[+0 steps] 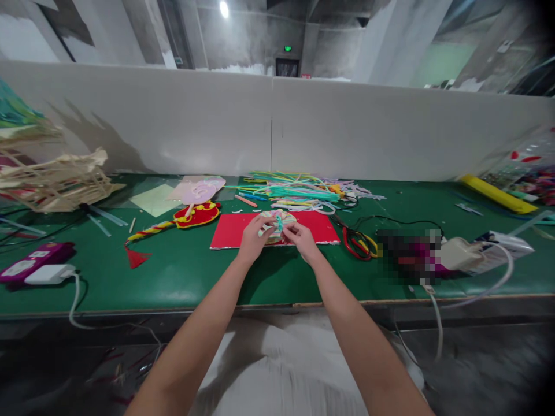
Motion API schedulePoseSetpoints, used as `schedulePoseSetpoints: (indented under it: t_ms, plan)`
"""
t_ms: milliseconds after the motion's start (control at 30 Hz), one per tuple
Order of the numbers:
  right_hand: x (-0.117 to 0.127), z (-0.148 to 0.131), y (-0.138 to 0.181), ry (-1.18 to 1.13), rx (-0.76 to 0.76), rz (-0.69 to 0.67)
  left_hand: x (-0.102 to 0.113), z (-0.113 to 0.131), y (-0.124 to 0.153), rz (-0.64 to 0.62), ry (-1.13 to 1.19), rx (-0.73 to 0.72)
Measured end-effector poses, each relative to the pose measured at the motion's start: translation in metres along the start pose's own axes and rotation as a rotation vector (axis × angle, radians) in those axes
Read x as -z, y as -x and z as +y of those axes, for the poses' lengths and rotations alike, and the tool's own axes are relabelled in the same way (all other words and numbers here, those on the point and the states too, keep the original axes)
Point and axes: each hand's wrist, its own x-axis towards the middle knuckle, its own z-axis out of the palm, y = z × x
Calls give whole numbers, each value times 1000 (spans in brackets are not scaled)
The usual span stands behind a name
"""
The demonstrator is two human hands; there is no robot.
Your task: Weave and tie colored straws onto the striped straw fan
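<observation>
A round, pastel-striped disc is held over a red board with white edges. My left hand is closed on the disc's left side. The fingers of my right hand are pinched together at a small teal strip that lies over the disc's middle. The fingers partly cover both pieces. Just right of the board lie pliers with red and yellow handles.
Behind the board is a pile of coloured pipe cleaners. A red-and-yellow fan-shaped piece with a tassel lies left. Power strips with cables, a wooden frame model and a yellow bar flank the workspace. A white partition stands behind.
</observation>
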Motion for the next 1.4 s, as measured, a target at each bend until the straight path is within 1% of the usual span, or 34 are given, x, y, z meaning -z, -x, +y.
schedulePoseSetpoints:
  t_ms: [67, 133, 300, 467, 533, 667, 767, 900, 967, 1033, 1100, 1133, 1200, 1233, 1267, 1300, 1400]
  plan:
    - [0, -3, 1, 20, 11, -13, 0, 0, -1, -63, 24, -2]
    - [-1, -5, 2, 37, 12, -17, -1, 0, -1, -99, 53, 14]
    - [-3, -9, 5, -5, -22, 3, -2, 0, -2, -89, 85, 42]
    - [-4, -5, 6, -184, -176, -41, -1, -1, -1, -76, 51, 36]
    - [-5, -4, 5, -204, -202, -38, -2, -3, -1, -75, 55, 40]
    - [-5, -2, 2, -162, -162, 11, -4, -6, -1, -54, 113, 90]
    - [-3, -1, -1, -123, -135, 6, -4, -8, -2, -44, 159, 137]
    - [2, -4, -1, -12, -94, -7, -4, -10, -2, -84, 194, 152]
    - [3, -11, 0, 23, -83, -24, -3, -8, -3, -95, 182, 130]
    - [0, -21, -1, -2, -110, -47, -1, -3, -6, -61, 112, 90]
    - [-4, -33, -3, -80, -152, -87, 3, 5, -12, 20, -30, 22]
    - [-7, -40, -6, -99, -150, -91, 6, 9, -17, 69, -118, -26]
    - [-12, -52, -12, -91, -118, -99, 13, 17, -28, 137, -289, -105]
    - [-14, -57, -16, -83, -104, -101, 18, 20, -33, 175, -349, -135]
    - [-16, -61, -21, -78, -89, -108, 22, 22, -39, 186, -386, -168]
    - [-17, -64, -25, -75, -77, -114, 27, 23, -44, 172, -403, -199]
    - [-19, -63, -37, -41, -51, -128, 38, 18, -54, 61, -412, -258]
